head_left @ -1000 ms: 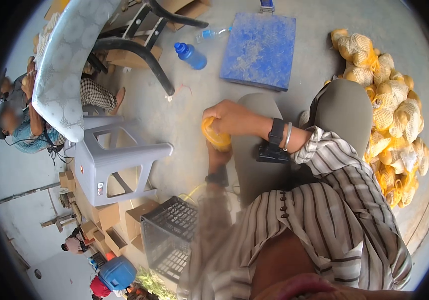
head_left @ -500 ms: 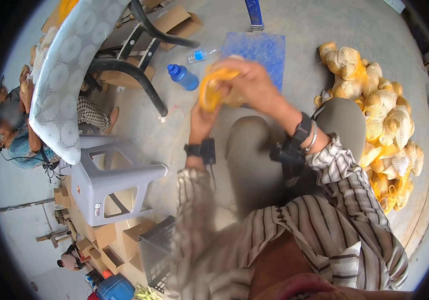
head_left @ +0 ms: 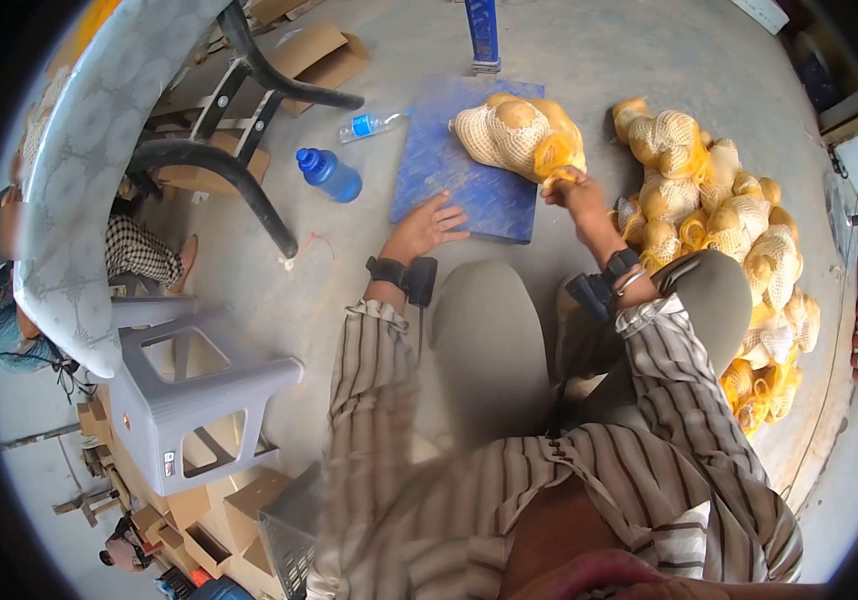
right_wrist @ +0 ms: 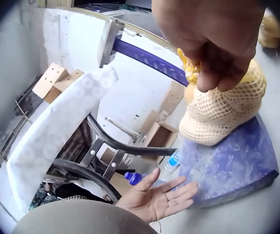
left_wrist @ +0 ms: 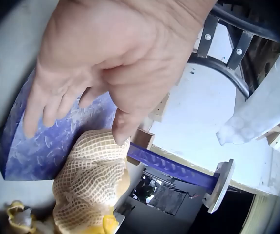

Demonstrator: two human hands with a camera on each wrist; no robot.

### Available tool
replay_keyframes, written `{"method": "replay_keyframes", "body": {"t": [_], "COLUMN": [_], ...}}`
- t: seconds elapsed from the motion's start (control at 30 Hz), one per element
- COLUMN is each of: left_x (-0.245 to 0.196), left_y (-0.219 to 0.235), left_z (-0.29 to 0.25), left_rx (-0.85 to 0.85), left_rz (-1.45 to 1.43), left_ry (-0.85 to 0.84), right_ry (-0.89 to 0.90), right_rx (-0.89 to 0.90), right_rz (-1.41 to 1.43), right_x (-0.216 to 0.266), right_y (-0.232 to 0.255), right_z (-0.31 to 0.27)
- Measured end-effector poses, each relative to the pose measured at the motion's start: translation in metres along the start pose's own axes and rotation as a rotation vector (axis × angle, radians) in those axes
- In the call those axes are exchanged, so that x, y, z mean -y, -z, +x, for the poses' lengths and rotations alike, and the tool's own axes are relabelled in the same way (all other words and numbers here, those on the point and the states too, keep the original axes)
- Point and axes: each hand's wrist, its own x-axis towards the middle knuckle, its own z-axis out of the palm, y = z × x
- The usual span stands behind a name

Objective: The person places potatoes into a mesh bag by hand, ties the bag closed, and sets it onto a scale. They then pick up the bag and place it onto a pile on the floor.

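Observation:
A net bag (head_left: 514,135) of tan-yellow produce wrapped in white foam netting lies on the far right part of a blue platform scale (head_left: 464,205). At its near right end my right hand (head_left: 584,205) pinches the bag's gathered yellow netting. The right wrist view shows that hand (right_wrist: 210,41) close above the bag (right_wrist: 218,114). My left hand (head_left: 424,230) is spread, palm showing, by the scale's near left corner and holds nothing. In the left wrist view its straight fingers overlap the blue plate (left_wrist: 42,151), and its thumb overlaps the bag's end.
A pile of similar net bags (head_left: 739,230) lies at the right on the floor. A blue bottle (head_left: 329,175) and a clear bottle (head_left: 369,125) are left of the scale. Further left are a grey stool (head_left: 199,390), a covered table (head_left: 99,200) with black legs, and several cardboard boxes. A blue post (head_left: 482,35) rises behind.
Both hands were together on the yellow netting near my knees. The right hand has carried the bag forward and right onto the scale; the left hand has let go and spread.

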Motion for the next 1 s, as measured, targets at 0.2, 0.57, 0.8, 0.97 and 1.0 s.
{"method": "replay_keyframes", "body": {"t": [0.2,0.57,0.8,0.97,1.0], "left_x": [-0.016,-0.047,-0.039,-0.028,-0.028], "left_y": [-0.009,-0.050,-0.045,-0.037,-0.035], "left_z": [0.030,0.033,0.043,0.051,0.052], "left_rx": [0.125,0.335,0.234,0.256,0.267], "left_rz": [0.058,0.246,0.482,0.473,0.489], "left_ry": [0.038,0.100,0.292,0.153,0.096], "right_ry": [0.043,-0.109,-0.186,-0.108,-0.109], "right_rx": [0.210,0.524,0.440,0.360,0.365], "right_rz": [-0.023,-0.015,-0.012,-0.044,-0.046], "right_x": [0.001,-0.026,-0.044,-0.038,-0.034], "right_y": [-0.026,-0.071,-0.058,-0.050,-0.046], "right_z": [0.010,0.007,0.011,0.011,0.012]}}
